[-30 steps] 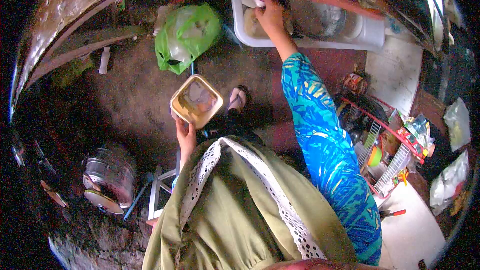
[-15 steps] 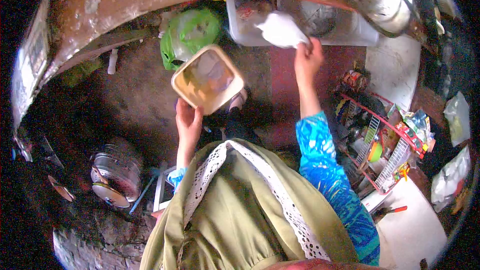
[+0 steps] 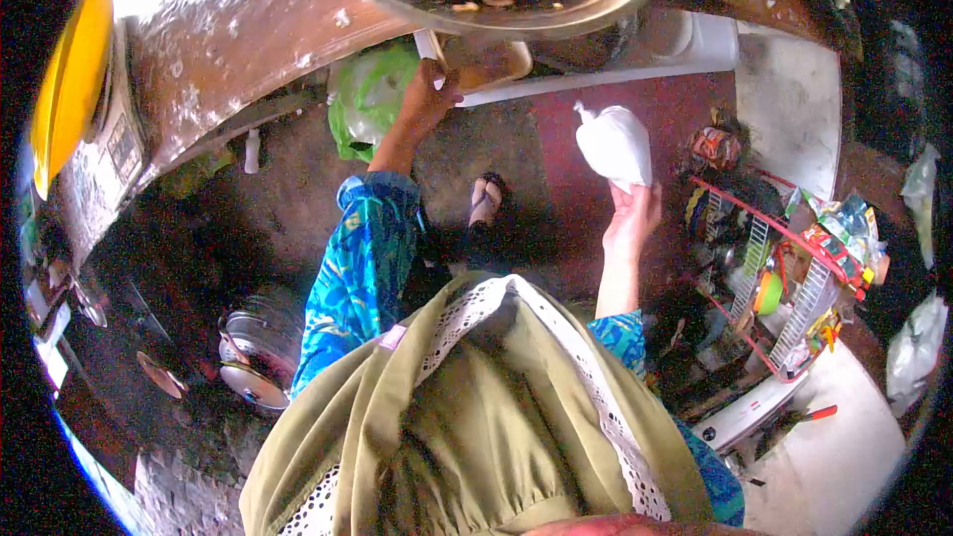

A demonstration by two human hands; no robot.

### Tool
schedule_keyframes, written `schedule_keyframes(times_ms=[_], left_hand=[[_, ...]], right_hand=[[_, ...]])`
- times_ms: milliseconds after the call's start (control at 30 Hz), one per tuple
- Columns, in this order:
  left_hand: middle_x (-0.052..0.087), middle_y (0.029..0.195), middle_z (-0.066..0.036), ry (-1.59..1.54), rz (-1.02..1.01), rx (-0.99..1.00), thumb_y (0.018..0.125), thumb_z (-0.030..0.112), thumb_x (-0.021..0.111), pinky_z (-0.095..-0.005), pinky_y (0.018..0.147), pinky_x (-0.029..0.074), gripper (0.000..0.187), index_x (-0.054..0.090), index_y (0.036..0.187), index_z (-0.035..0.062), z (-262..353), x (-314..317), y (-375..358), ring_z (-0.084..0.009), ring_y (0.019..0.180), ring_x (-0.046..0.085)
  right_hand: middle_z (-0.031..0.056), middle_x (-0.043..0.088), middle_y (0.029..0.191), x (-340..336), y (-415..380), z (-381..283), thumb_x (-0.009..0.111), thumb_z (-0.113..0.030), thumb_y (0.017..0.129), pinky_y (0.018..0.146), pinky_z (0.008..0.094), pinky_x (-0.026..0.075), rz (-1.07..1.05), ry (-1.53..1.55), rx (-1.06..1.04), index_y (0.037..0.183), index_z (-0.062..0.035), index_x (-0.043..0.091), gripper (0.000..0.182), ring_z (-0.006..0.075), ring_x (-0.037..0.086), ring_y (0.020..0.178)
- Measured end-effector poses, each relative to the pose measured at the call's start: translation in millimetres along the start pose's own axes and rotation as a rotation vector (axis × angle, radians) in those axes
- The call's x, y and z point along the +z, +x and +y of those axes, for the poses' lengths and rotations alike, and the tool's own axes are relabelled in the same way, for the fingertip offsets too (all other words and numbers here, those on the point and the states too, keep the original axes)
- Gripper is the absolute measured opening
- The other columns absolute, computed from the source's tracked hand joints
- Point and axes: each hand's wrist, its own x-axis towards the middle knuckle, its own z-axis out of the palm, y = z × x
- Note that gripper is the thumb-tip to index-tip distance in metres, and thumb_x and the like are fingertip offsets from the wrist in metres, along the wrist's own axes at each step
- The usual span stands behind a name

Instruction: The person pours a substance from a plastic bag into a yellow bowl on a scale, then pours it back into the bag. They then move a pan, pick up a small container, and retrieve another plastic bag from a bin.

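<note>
My left hand [image 3: 429, 99] reaches forward, its fingers closed on the near-left edge of a square plastic container [image 3: 511, 62]. The container overlaps a long translucent bin [image 3: 720, 52], and its far part is hidden behind the rim of a wide metal pan. At the right, my right hand [image 3: 632, 213] grips a small, full white plastic bag [image 3: 615, 144] from below. The bag's twisted end points up and to the left. A green and clear plastic bag [image 3: 369, 89] lies just left of my left hand.
The metal pan [image 3: 397, 2] with cooked food stands on the worn brown counter [image 3: 218, 69]. A yellow object [image 3: 71, 84] is at far left. To the right is a red-edged wire rack [image 3: 794, 323] with packets. Pots [image 3: 253, 377] sit lower left; my sandalled foot [image 3: 485, 201] is mid-floor.
My left hand has moved forward with the container, to the bin and under the pan's rim. My right hand has drawn back with the white bag. The pan and yellow object have come into view.
</note>
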Motion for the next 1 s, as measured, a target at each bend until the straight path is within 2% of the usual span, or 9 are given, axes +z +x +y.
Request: schedule_keyframes(times_ms=[67,200,267,333,433,500,767,833,1000], left_hand=[[0.056,0.101,-0.019,0.149,0.057,0.273,0.083,0.021,0.06,-0.037,0.072,0.047,0.04,0.039,0.109,-0.0022,-53.2,-1.7,22.8,-0.0287,0.092,0.057],[0.056,0.103,-0.017,0.33,0.179,0.022,0.086,0.023,0.057,-0.0374,0.079,0.045,0.043,0.037,0.115,-0.0021,11.0,2.9,-27.2,-0.0263,0.097,0.054],[0.051,0.116,-0.016,-0.092,0.009,0.075,0.09,0.03,0.051,-0.0339,0.087,0.042,0.051,0.033,0.126,-0.0018,24.3,3.3,-70.3,-0.0236,0.104,0.051],[0.042,0.129,-0.015,-0.081,-0.021,-0.097,0.092,0.035,0.045,-0.0329,0.096,0.035,0.057,0.028,0.133,-0.0007,131.0,13.4,-145.9,-0.0226,0.114,0.044],[0.033,0.137,-0.012,-0.116,-0.284,0.121,0.091,0.03,0.046,-0.0343,0.104,0.025,0.055,0.027,0.135,0.0026,183.2,10.0,-206.8,-0.0213,0.125,0.031],[0.033,0.137,-0.009,-0.245,-0.265,0.174,0.089,0.022,0.049,-0.0346,0.103,0.026,0.053,0.028,0.135,0.005,225.7,10.5,-237.4,-0.0205,0.125,0.032],[0.059,0.106,-0.009,-0.035,0.103,0.296,0.087,0.016,0.051,-0.0288,0.086,0.042,0.032,0.052,0.117,0.0034,326.4,-51.5,-325.4,-0.0152,0.096,0.054],[0.062,0.096,-0.008,0.055,0.215,0.174,0.088,0.018,0.051,-0.0269,0.078,0.046,0.03,0.054,0.115,0.0042,352.1,-86.5,-350.9,-0.0129,0.085,0.057],[0.064,0.093,-0.008,0.172,0.395,0.368,0.089,0.016,0.051,-0.0267,0.072,0.049,0.022,0.059,0.106,0.0037,327.7,-148.7,-343.3,-0.0118,0.081,0.058]], right_hand=[[0.0165,0.052,0.108,-6.1,-6.9,-1.7,0.048,-0.01,0.081,0.089,0.0419,0.046,-0.036,-0.017,0.025,0.108,0.0021,0.041,0.031,0.0269,0.055,0.1],[0.0131,0.053,0.105,-10.1,-15.4,-9.7,0.05,-0.012,0.08,0.084,0.0383,0.049,-0.019,-0.01,0.116,0.104,-0.0006,0.045,0.027,0.0241,0.056,0.097],[0.0126,0.054,0.103,-2.5,-25.3,-33.7,0.052,-0.014,0.08,0.08,0.0366,0.051,-0.186,0.018,0.169,0.105,-0.0005,0.045,0.029,0.0224,0.058,0.092],[0.0123,0.057,0.098,1.6,-35.2,-48.2,0.052,-0.012,0.079,0.077,0.0352,0.052,-0.315,-0.04,0.235,0.104,-0.0003,0.046,0.028,0.0211,0.06,0.086],[0.0119,0.057,0.098,19.3,-65.3,-86.2,0.049,-0.012,0.079,0.076,0.0348,0.051,-0.534,-0.007,0.308,0.108,-0.0001,0.047,0.031,0.021,0.06,0.086],[0.0085,0.059,0.1,34.9,-87.1,-114.8,0.057,-0.019,0.082,0.076,0.0372,0.05,-0.747,0.208,0.4,0.11,-0.0031,0.049,0.034,0.0196,0.058,0.091],[0.0092,0.055,0.107,100.9,-152.4,-210.3,0.049,-0.009,0.083,0.08,0.0339,0.05,-1.178,-0.118,0.718,0.115,-0.0053,0.045,0.032,0.0191,0.056,0.097],[0.0096,0.052,0.114,126.7,-171.6,-213.4,0.055,-0.006,0.08,0.083,0.0361,0.048,-1.321,-0.387,0.08,0.119,-0.0068,0.043,0.041,0.0222,0.054,0.101],[0.0156,0.05,0.118,211.7,-247.3,-281.1,0.069,-0.021,0.07,0.089,0.0387,0.042,-1.454,-0.573,-0.372,0.121,-0.0064,0.043,0.059,0.0299,0.05,0.107]])
